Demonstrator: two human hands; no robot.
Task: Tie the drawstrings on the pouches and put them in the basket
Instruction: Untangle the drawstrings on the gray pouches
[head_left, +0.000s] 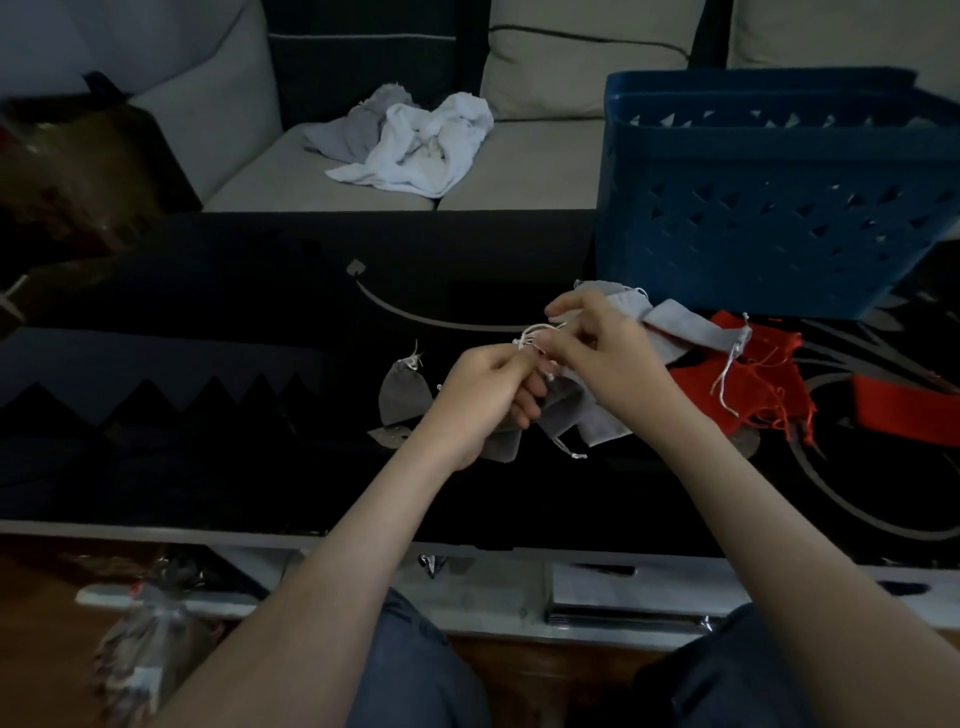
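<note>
Drawstrings (535, 335) look mid-knot, though blurred; left hand (485, 395) grips the grey pouch (561, 401), right hand (602, 353) pinches them; pull both ends evenly, snug to the neck.

no readable text, no labels, no brands, no numbers, no signs anywhere in view

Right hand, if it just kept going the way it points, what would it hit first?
The right hand points forward and left: first the white drawstring it pinches, then probably the left hand just beyond; depth is unclear.
</note>
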